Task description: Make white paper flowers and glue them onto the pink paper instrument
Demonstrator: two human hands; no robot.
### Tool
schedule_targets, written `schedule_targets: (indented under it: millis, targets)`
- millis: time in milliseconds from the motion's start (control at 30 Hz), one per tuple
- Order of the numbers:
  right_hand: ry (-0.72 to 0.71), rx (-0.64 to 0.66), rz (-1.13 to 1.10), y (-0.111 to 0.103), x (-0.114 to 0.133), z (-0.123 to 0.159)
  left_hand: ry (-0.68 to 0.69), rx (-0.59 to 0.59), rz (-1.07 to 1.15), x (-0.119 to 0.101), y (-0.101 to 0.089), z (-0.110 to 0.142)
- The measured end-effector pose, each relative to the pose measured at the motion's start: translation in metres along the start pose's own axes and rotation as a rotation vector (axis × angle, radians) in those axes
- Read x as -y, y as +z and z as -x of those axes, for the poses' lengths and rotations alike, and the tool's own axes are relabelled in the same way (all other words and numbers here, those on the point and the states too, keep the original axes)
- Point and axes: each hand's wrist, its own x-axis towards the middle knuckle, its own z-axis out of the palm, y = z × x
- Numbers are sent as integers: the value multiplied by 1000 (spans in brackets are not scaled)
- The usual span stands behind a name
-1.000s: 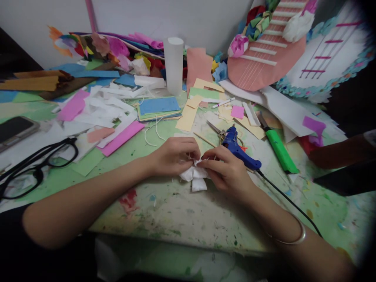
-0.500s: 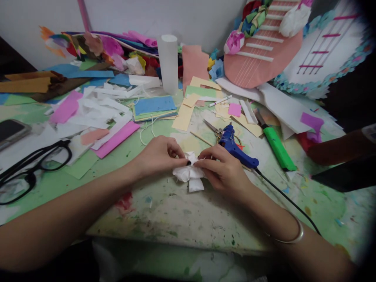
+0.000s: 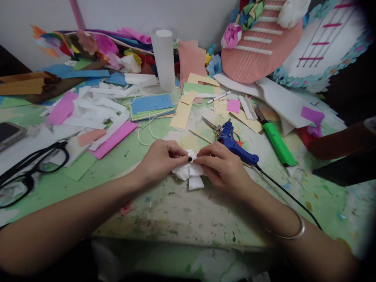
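Observation:
A small white crepe-paper flower [image 3: 185,171], crumpled and with a flat tab towards me, is between my hands just above the table [image 3: 176,213]. My left hand [image 3: 160,158] pinches its upper left part between thumb and forefinger. From the other side my right hand [image 3: 225,166] grips its right part with bent fingers, which hide some of the paper. A blue hot glue gun [image 3: 235,147] lies right beyond my right hand, its black cord running to the right. Scissors [image 3: 212,126] and a thin wooden stick [image 3: 201,136] lie behind the flower.
White paper strips [image 3: 100,103], a pink strip [image 3: 114,139] and black glasses [image 3: 32,168] cover the left. Farther back are stacked coloured cards [image 3: 152,103] and an upright white roll [image 3: 165,62]. A green-handled knife [image 3: 279,143] lies right. Paper guitar shapes [image 3: 261,51] lean behind.
My fingertips have drawn slightly closer together over the white paper flower, both hands still gripping it. The whole view has shifted a little; the other things lie as before.

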Motion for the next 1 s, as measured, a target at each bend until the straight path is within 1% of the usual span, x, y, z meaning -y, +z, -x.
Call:
schedule_targets:
  millis: [167, 267, 467, 633, 833, 1000]
  targets:
    - [15, -19, 9, 0, 0, 0, 79, -47, -38, 3, 1, 1]
    - [15, -22, 8, 0, -1, 0, 99, -47, -48, 4, 2, 2]
    - [37, -16, 4, 0, -1, 0, 51, -32, -26, 3, 2, 2]
    - [34, -26, 12, 0, 0, -1, 80, -17, -58, 4, 4, 2]
    - [51, -47, 23, 2, 2, -1, 55, -14, -67, 2, 7, 3]
    - [89, -33, 24, -4, 5, 0, 41, 6, -90, 3, 7, 2]
